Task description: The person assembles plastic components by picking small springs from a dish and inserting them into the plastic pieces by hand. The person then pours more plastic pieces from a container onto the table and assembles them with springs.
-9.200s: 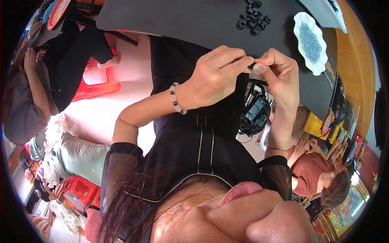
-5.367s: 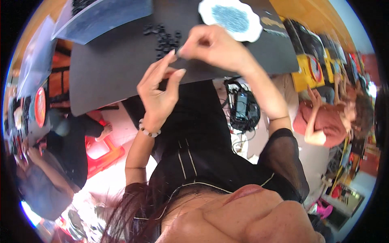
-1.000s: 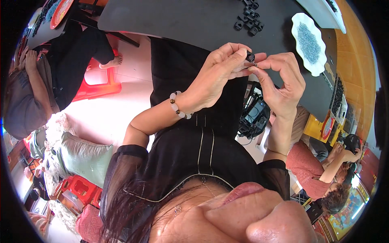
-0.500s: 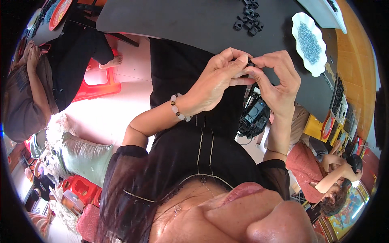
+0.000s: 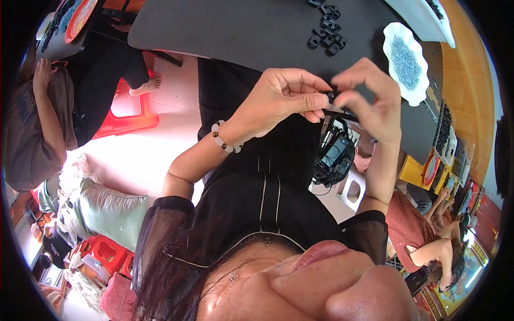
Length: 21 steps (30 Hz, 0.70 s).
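Note:
My left hand [image 5: 286,99], with a bead bracelet on the wrist, pinches a small black piece [image 5: 330,96] between thumb and fingers, near the table edge. The fingers cover much of that piece, so its full shape does not show. Just right of it is my right hand [image 5: 380,101], slightly blurred, its thumb and forefinger curved and parted with nothing visible between them. Beyond both hands, a loose cluster of small black plastic parts [image 5: 328,32] lies on the dark table [image 5: 230,27]. A white scalloped dish [image 5: 420,92] of tiny pale-blue bits stands to the right.
At the far right is a white tray [image 5: 428,24]. A bundle of black cables and devices [image 5: 334,155] sits below my hands, near a white stool [image 5: 353,190]. One person [image 5: 45,123] sits at left by a red stool [image 5: 128,125]; another person [image 5: 409,230] is at lower right.
My right thumb and forefinger have parted and drawn back from the black piece. My left hand keeps its pinch and has turned slightly. The person at lower right has bent and moved their arms.

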Motion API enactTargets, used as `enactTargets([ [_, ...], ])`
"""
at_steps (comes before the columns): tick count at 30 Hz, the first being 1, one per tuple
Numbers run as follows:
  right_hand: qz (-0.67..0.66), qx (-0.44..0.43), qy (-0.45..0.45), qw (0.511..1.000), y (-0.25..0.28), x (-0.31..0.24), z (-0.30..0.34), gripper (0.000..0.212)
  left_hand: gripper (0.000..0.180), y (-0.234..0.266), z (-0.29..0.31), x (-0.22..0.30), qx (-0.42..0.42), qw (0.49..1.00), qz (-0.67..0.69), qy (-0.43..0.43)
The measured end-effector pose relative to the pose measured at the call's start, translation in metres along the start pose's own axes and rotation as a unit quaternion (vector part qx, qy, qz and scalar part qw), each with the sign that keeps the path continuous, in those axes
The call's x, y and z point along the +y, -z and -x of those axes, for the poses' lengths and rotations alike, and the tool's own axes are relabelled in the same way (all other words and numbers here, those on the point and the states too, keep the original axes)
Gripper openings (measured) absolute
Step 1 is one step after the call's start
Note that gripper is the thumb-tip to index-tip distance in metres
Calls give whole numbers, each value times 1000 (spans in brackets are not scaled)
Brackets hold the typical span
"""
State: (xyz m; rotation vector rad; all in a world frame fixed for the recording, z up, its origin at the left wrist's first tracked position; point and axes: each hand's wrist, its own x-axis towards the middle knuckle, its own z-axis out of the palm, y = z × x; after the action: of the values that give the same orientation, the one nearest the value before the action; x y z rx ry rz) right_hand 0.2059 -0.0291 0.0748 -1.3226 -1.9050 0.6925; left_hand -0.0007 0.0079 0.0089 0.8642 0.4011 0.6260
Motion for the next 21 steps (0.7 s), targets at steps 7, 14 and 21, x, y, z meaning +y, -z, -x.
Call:
enactTargets([
  [7, 179, 64, -104, 976, 22, 68, -54, 18, 27, 0, 1, 6, 17, 999, -28, -10],
  [14, 221, 26, -107, 969, 17, 72, -69, 16, 26, 7, 5, 10, 33, 999, -5, -21],
  [21, 234, 39, -107, 966, 9, 69, -63, 15, 25, 4, 3, 7, 50, 998, -5, -39],
])
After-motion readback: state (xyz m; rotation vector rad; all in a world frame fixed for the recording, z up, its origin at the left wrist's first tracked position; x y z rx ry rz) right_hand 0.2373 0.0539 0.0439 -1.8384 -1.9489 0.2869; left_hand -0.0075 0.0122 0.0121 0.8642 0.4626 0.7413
